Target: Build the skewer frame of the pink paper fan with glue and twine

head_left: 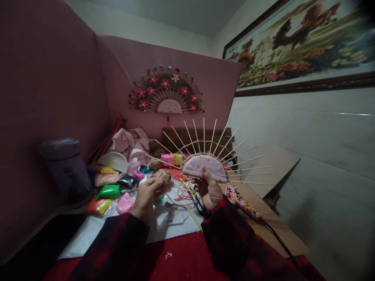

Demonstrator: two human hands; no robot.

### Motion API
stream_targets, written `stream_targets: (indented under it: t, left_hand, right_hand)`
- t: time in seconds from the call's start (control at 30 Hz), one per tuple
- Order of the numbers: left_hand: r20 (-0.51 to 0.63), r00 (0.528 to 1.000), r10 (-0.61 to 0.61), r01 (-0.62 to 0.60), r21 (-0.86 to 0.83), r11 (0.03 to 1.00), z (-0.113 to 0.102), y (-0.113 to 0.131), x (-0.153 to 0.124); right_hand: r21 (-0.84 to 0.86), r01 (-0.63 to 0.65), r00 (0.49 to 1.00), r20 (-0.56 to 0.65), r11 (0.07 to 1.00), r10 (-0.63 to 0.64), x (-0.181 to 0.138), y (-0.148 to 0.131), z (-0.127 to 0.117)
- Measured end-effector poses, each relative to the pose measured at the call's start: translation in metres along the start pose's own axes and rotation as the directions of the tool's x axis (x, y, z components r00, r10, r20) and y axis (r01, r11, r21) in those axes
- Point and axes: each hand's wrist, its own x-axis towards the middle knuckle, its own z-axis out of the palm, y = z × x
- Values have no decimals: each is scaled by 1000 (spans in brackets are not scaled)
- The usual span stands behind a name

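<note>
Stick fan (205, 166) held up in the right hand (209, 189), left hand (146, 195) on a twine ball (162, 174).

The right hand's fingers close on the fan's pink half-round base, sticks spreading upward — the left hand's fingers curl around the twine just beside it. Clay packets (108, 191) crowd the surface (181, 257) to the left near a grey jar (66, 168); cardboard (272, 164) lies right, a pink wall (205, 78) behind.
</note>
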Motion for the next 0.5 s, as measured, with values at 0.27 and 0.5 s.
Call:
stream_targets:
  t: [0.27, 0.5]
  left_hand:
    - [-131, 962, 241, -195, 291, 937, -5, -8, 12]
    - [80, 935, 345, -309, 660, 685, -2, 18, -50]
  right_hand:
    - [13, 15, 999, -48, 1000, -14, 1, 1, 0]
    - [83, -50, 992, -109, 995, 59, -2, -2, -4]
